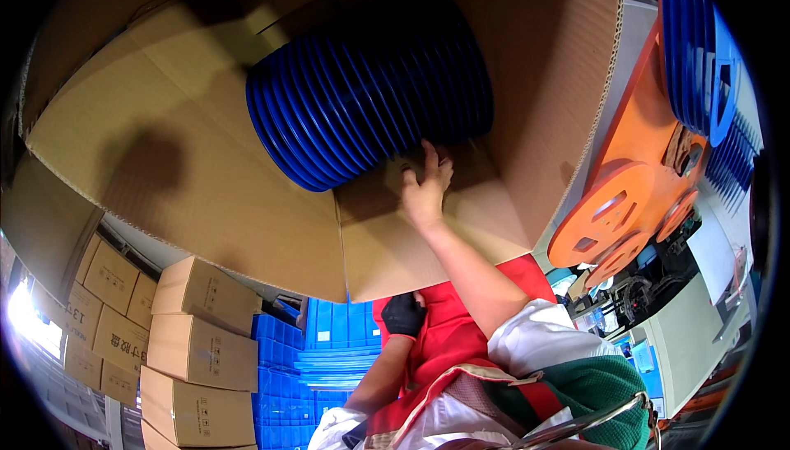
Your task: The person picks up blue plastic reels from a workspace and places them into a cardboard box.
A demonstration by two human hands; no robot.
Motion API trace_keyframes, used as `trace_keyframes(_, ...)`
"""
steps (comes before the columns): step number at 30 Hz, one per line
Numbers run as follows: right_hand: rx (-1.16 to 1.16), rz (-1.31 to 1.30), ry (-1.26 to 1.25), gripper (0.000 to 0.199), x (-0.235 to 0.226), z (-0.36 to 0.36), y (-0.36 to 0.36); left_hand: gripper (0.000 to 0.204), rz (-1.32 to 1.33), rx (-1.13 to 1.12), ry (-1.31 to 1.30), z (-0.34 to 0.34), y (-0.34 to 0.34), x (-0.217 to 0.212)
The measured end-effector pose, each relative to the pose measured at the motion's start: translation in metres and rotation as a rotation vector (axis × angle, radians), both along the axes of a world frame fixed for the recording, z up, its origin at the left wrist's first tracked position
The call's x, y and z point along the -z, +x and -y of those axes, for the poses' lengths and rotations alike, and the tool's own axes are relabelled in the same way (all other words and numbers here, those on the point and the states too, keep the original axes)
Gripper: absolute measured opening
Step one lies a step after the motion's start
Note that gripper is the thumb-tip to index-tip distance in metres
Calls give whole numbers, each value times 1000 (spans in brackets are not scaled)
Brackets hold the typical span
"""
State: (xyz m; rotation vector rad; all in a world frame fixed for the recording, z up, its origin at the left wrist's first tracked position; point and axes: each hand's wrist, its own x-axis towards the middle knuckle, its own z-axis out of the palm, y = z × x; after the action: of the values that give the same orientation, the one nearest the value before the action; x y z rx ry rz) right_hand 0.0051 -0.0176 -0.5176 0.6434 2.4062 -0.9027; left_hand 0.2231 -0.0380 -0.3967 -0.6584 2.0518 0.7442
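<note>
A row of blue plastic reels (370,96) lies on its side, packed disc against disc, inside a large open cardboard box (177,149). My right hand (428,186), bare, reaches into the box just under the lower edge of the reels. Its fingers are apart and partly bent, with the fingertips near the rims; contact is hard to tell. My left hand (404,315), in a black glove, is curled in front of my red apron (448,322), just below the box's near edge. What its fingers close on, if anything, is hidden.
Stacked closed cartons (202,351) stand at the lower left, next to blue plastic crates (341,326). To the right, orange reels (605,211) and more blue reels (695,55) rest on a bench. A pale work table (691,351) is at the lower right.
</note>
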Motion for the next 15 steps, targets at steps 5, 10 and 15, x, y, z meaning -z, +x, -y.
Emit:
trace_keyframes(5, 3, -114, 3, 60, 3, 0, -1, 9, 7, -12, -16, -2, -2, 0)
trace_keyframes(10, 160, -48, -164, 67, 0, -10, -6, 11, 43, 8, 1, -3, -6, -1)
trace_keyframes(15, 135, -112, -97, 66, 8, -10, -4, 5, 12, -18, -33, -3, 1, 2)
